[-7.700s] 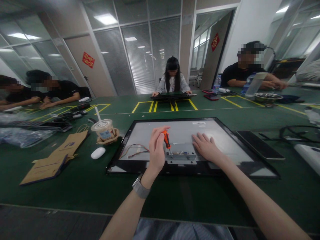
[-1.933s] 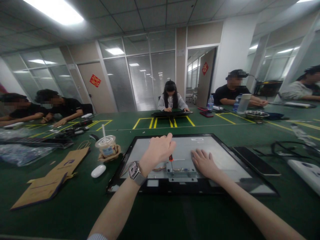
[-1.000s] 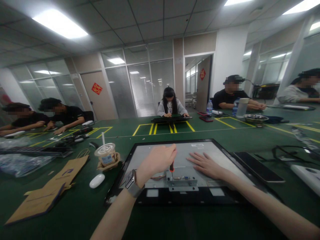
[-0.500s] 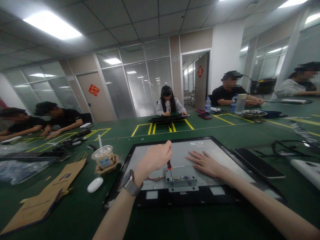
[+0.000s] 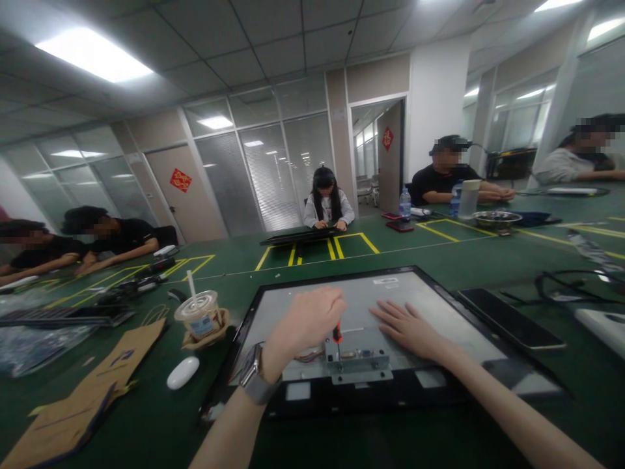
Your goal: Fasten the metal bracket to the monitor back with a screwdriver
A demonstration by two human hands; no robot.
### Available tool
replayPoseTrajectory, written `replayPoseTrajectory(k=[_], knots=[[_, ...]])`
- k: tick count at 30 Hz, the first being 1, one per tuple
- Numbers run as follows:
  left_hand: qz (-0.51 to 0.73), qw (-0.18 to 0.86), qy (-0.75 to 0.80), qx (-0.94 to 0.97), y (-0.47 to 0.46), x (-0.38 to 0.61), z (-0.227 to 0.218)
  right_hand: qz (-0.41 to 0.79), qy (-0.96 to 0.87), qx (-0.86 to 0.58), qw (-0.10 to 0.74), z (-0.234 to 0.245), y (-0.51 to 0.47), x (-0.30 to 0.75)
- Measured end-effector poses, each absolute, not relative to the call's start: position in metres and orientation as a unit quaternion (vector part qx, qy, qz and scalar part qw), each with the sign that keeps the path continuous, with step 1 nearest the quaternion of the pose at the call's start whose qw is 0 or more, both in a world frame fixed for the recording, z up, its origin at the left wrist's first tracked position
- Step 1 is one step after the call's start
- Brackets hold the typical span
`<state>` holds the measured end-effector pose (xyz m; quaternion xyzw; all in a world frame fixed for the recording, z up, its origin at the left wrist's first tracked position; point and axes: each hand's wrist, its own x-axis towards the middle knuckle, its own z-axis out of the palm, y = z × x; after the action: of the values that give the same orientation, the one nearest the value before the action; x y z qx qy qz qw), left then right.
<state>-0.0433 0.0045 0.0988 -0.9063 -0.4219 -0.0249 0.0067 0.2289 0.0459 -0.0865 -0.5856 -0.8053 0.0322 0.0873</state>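
A flat display panel (image 5: 356,293) with a grey back and black frame lies in front of me. My left hand (image 5: 316,318), with a watch (image 5: 256,376) on its wrist, is closed around a screwdriver (image 5: 338,333). The driver stands nearly upright, its red-orange collar showing and its tip down at a metal bracket (image 5: 362,372); whether the tip touches a screw I cannot make out. Connectors sit on the bracket near the panel's front edge, with thin wires (image 5: 308,355) at its left. My right hand (image 5: 409,329) lies flat on the panel, fingers spread.
Left of the panel are an iced drink cup (image 5: 199,319) in a carton holder, a white mouse (image 5: 183,372) and a brown paper bag (image 5: 92,397). To the right lie a black slab-like device (image 5: 510,318) and cables (image 5: 561,286). Across the green table a person works at another panel (image 5: 299,237).
My left hand has shifted slightly right and down with the screwdriver, which now leans less. The person opposite has moved their panel to the left. My right hand stays flat on the panel.
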Motion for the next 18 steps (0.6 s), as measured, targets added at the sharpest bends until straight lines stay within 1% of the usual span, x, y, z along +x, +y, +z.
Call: replayPoseTrajectory(k=[2,4,7,9,11,14,18], knots=[[-0.027,-0.037,-0.421,-0.906,0.005,-0.046,0.1,0.038,-0.803,-0.587,0.095,-0.086,0.045,0.229],[-0.03,-0.055,-0.431,-0.9,0.007,-0.049,0.1,0.046,-0.802,-0.588,0.096,-0.086,0.045,0.229],[-0.022,-0.004,-0.444,-0.896,0.011,-0.051,0.098,0.053,-0.804,-0.583,0.104,-0.085,0.045,0.228],[0.001,0.051,-0.429,-0.902,0.014,-0.052,0.097,0.058,-0.805,-0.58,0.109,-0.084,0.044,0.228],[0.024,0.079,-0.413,-0.907,0.015,-0.052,0.096,0.063,-0.806,-0.579,0.109,-0.083,0.043,0.228],[0.02,0.06,-0.431,-0.9,0.013,-0.052,0.098,0.064,-0.805,-0.58,0.109,-0.084,0.043,0.228],[-0.012,-0.014,-0.464,-0.886,0.01,-0.051,0.1,0.059,-0.805,-0.581,0.101,-0.083,0.042,0.227]])
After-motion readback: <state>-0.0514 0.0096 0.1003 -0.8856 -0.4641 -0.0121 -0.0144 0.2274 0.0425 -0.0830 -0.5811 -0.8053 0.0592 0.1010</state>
